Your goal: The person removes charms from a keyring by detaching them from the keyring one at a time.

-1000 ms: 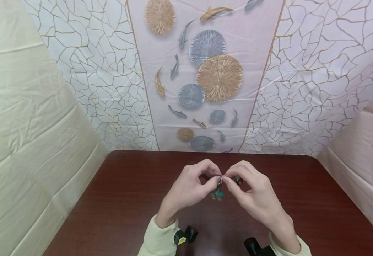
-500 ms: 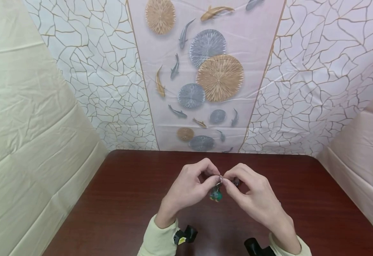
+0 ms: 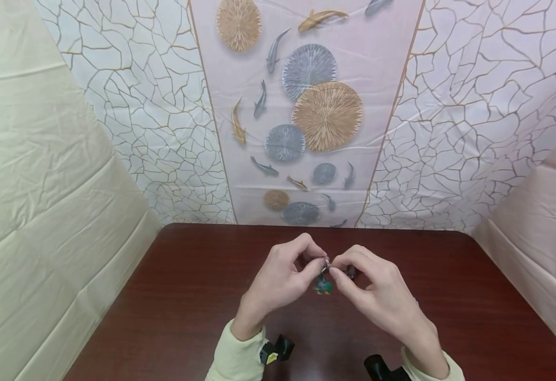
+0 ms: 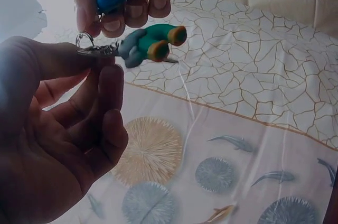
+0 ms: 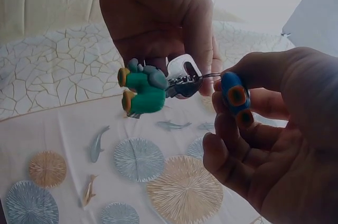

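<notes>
**Two hands working a key ring above a table**

A metal key ring point(image 4: 84, 42) is pinched by the left hand point(image 3: 278, 283). A blue charm point(image 5: 235, 97) is pinched by the right hand point(image 3: 378, 296). A green charm point(image 5: 142, 91) hangs between the fingertips, above the dark wooden table point(image 3: 173, 296).

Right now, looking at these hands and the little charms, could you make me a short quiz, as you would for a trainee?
1. True or false: the green charm lies flat on the table.
2. Which hand holds the blue charm? A) left hand B) right hand C) neither
3. Fill in: the fingers of the left hand pinch a small metal ____ from which the green charm hangs.

Key: 1 false, it hangs in the air between the hands; 2 B; 3 ring.
</notes>
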`<control>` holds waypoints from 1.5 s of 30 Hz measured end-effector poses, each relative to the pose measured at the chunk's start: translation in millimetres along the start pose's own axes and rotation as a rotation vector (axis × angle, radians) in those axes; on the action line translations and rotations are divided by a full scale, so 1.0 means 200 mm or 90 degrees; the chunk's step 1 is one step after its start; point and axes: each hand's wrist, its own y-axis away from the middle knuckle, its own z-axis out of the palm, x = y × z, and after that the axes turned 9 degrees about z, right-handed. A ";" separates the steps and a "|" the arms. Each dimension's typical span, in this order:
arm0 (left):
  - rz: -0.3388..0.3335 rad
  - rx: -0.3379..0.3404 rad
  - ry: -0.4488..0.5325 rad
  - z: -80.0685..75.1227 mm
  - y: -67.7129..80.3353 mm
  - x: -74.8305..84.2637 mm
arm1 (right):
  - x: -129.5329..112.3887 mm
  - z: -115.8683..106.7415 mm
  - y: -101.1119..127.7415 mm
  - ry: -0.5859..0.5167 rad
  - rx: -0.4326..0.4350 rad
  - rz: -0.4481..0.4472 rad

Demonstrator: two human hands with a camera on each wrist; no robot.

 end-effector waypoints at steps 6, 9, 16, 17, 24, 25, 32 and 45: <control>-0.005 -0.013 -0.005 0.01 0.00 0.00 | 0.00 0.00 0.00 -0.007 -0.004 -0.003; -0.003 -0.020 -0.011 0.01 0.00 0.00 | 0.00 -0.01 0.00 -0.010 -0.007 -0.006; -0.014 -0.029 -0.027 0.00 0.00 0.00 | 0.00 -0.01 0.00 -0.018 -0.002 -0.018; -0.015 -0.031 -0.030 0.00 0.00 0.00 | 0.00 -0.01 0.00 -0.020 0.001 -0.023; -0.026 -0.039 -0.040 0.01 0.00 0.00 | 0.00 -0.01 0.00 -0.025 -0.002 -0.031; -0.028 -0.041 -0.040 0.01 0.00 0.00 | 0.00 -0.01 0.00 -0.027 -0.004 -0.032; -0.040 -0.048 -0.032 0.00 0.01 0.00 | 0.00 -0.01 0.00 -0.039 -0.011 -0.038; -0.070 -0.048 -0.023 0.02 0.00 0.00 | 0.01 -0.01 0.00 -0.029 0.003 -0.058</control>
